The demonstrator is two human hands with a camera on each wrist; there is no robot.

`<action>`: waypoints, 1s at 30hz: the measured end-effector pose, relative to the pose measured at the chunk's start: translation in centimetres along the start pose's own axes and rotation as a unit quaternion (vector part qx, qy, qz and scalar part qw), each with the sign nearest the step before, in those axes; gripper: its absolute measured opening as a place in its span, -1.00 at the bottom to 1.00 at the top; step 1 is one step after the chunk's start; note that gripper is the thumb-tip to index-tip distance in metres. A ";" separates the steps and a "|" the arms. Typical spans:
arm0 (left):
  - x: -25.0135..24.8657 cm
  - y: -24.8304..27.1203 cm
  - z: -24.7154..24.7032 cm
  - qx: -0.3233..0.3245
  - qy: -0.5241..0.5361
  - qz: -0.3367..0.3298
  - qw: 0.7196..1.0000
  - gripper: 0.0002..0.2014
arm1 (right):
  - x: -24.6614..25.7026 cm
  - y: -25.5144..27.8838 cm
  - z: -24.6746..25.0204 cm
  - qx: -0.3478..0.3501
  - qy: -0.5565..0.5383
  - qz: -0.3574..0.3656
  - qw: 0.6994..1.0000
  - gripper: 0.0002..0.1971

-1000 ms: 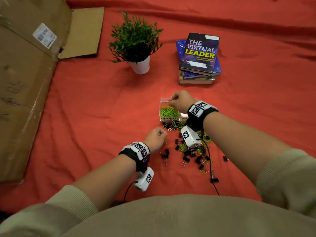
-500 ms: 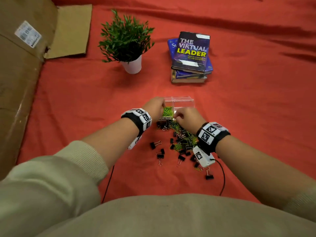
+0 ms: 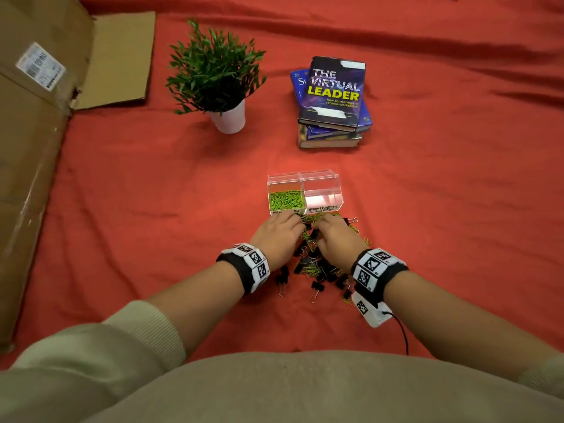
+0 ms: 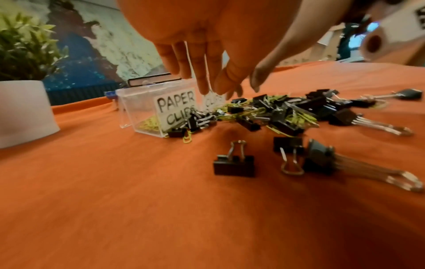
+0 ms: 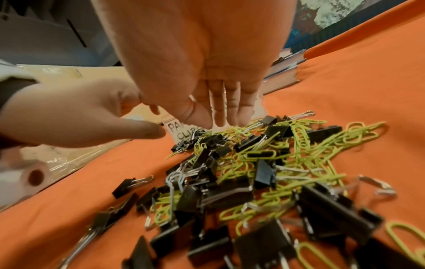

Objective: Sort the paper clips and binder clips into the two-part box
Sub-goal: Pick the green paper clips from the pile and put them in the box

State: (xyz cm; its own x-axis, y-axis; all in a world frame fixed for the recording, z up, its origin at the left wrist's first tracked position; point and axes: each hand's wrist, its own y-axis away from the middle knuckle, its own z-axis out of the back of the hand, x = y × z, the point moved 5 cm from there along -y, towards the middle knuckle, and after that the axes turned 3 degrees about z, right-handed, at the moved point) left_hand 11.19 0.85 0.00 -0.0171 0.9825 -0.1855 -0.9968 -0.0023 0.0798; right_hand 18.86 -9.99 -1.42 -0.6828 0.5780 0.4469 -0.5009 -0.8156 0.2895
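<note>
The clear two-part box (image 3: 332, 181) stands on the red cloth. Its left half holds green paper clips (image 3: 285, 199); its right half, labelled BINDER CLIPS (image 3: 323, 209), looks empty. Just in front lies a mixed pile (image 3: 314, 261) of black binder clips (image 5: 264, 172) and green paper clips (image 5: 306, 138). My left hand (image 3: 297, 222) and right hand (image 3: 320, 222) hover side by side over the pile's far end, fingers straight and pointing down. The right fingertips (image 5: 220, 122) touch the clips by the box; the left fingers (image 4: 202, 80) hold nothing that I can see.
A potted plant (image 3: 219, 74) stands at the back left, a stack of books (image 3: 332, 99) at the back right. Flattened cardboard (image 3: 33, 148) covers the left edge. Loose binder clips (image 4: 234, 163) lie on the near left of the pile.
The right hand came back from above the box to the pile. The left hand went to the paper-clip half, then dropped to the pile's far end beside the right.
</note>
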 end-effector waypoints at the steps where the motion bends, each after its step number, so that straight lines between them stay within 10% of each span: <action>1: -0.2 0.1 -0.4 0.016 -0.001 0.002 1.000 -0.57 | -0.1 -0.1 0.0 0.010 0.010 -0.009 1.000 -0.55; 11: 0.9 1.4 -1.7 0.105 -0.005 0.056 0.993 -0.59 | -1.6 -0.1 0.7 -0.024 0.007 -0.016 1.000 -0.60; 30: 0.5 -2.2 -1.1 0.037 0.065 0.086 0.994 -0.75 | -2.3 -0.6 0.1 -0.055 0.081 -0.048 0.994 -0.57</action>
State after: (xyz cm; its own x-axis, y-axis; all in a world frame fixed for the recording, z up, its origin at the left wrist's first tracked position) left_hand 13.27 1.10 -1.31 -0.2008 0.9365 -0.2874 -0.9699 -0.1488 0.1927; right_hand 20.77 -10.88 -2.50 -0.7016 0.6568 0.2765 -0.6168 -0.7540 0.2258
